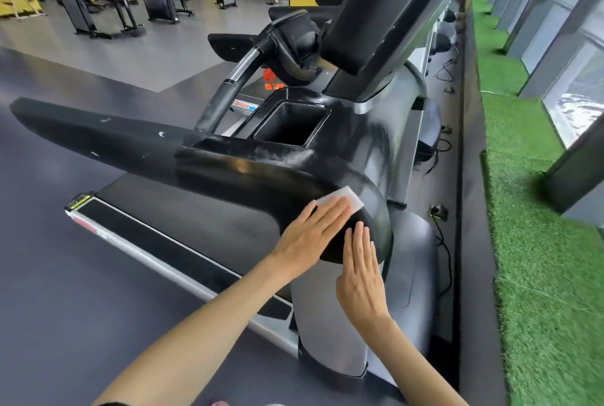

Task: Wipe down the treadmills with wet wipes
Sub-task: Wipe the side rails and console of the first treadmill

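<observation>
2 bare forearms come in from the bottom edge, uncovered from elbow to wrist, with no sleeve, watch, bracelet or glove on either. The left hand [310, 235] and the right hand [361, 278] are bare too; no rings show on the fingers [358, 235], and the nails are short, plain and unpainted.

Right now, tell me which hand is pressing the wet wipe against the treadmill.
The left hand: its flat fingers cover the white wipe on the black console housing. The right hand rests bare on the housing's edge, with no wipe beneath it.
</observation>
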`<state>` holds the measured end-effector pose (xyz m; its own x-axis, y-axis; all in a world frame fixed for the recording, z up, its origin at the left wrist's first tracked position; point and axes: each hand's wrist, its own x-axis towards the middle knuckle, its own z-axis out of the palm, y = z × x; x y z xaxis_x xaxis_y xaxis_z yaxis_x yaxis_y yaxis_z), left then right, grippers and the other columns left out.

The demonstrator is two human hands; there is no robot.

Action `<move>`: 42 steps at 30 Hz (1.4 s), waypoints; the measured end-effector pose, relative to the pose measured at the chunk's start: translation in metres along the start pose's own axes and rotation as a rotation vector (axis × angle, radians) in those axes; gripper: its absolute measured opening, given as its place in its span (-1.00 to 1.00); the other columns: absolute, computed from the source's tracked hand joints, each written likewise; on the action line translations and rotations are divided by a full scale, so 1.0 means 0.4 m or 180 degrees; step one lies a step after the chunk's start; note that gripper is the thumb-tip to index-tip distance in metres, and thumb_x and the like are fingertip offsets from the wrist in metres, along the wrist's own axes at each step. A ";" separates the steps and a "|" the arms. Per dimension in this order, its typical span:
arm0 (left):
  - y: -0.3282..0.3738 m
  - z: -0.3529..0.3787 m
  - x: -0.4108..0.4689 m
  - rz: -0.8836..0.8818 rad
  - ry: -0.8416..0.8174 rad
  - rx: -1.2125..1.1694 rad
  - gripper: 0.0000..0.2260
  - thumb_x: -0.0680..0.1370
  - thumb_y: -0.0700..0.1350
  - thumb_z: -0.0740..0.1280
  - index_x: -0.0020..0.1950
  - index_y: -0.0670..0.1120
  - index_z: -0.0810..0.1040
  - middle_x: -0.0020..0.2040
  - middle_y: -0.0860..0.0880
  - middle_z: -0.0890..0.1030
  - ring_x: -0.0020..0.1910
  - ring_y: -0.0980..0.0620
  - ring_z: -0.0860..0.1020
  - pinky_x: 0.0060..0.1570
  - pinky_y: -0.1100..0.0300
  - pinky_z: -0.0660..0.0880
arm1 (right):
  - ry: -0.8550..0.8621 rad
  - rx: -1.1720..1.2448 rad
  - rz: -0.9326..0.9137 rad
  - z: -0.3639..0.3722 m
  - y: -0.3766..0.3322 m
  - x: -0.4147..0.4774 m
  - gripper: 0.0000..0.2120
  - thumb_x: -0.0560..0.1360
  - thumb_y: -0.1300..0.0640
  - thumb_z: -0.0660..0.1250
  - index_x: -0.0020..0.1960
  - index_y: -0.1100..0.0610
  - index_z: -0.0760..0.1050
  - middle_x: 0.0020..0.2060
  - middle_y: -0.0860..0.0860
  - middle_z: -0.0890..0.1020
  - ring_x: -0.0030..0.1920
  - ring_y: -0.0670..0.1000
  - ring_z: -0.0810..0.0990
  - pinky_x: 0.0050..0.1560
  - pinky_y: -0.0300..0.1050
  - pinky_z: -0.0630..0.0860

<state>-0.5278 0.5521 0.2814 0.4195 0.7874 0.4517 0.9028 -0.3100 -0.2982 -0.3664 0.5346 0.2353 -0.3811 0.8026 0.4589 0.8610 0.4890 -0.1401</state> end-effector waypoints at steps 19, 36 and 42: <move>-0.089 0.017 -0.058 -0.1353 0.0340 -0.0718 0.02 0.29 -0.56 0.21 0.55 -0.09 -0.30 0.56 -0.08 -0.18 0.55 0.01 -0.24 0.39 -0.17 -0.16 | 0.0008 -0.0109 0.0100 0.009 -0.002 -0.010 -0.18 0.37 0.38 0.17 0.53 0.33 -0.13 0.53 0.24 -0.07 0.55 0.22 -0.14 0.53 0.08 -0.16; 0.037 0.066 -0.088 -0.0562 -0.0440 -0.0245 -0.07 0.37 -0.33 0.22 0.51 -0.21 -0.38 0.53 -0.17 -0.32 0.51 -0.09 -0.37 0.42 -0.17 -0.21 | 0.0129 -0.0128 0.0110 0.026 -0.004 -0.007 -0.26 0.43 0.38 0.00 0.54 0.31 -0.23 0.52 0.25 -0.03 0.55 0.18 -0.19 0.53 0.07 -0.17; 0.024 0.086 -0.147 -0.0846 -0.0430 -0.0338 0.02 0.29 -0.41 0.34 0.55 -0.18 -0.28 0.55 -0.13 -0.31 0.54 -0.04 -0.26 0.41 -0.15 -0.17 | 0.0169 -0.0103 -0.0038 0.029 0.013 -0.013 -0.29 0.44 0.39 -0.07 0.54 0.28 -0.25 0.53 0.23 -0.04 0.54 0.21 -0.08 0.53 0.07 -0.12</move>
<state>-0.5470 0.5211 0.2230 0.1578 0.9097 0.3841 0.9869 -0.1323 -0.0920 -0.3640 0.5369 0.2221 -0.3739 0.7770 0.5064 0.8671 0.4866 -0.1064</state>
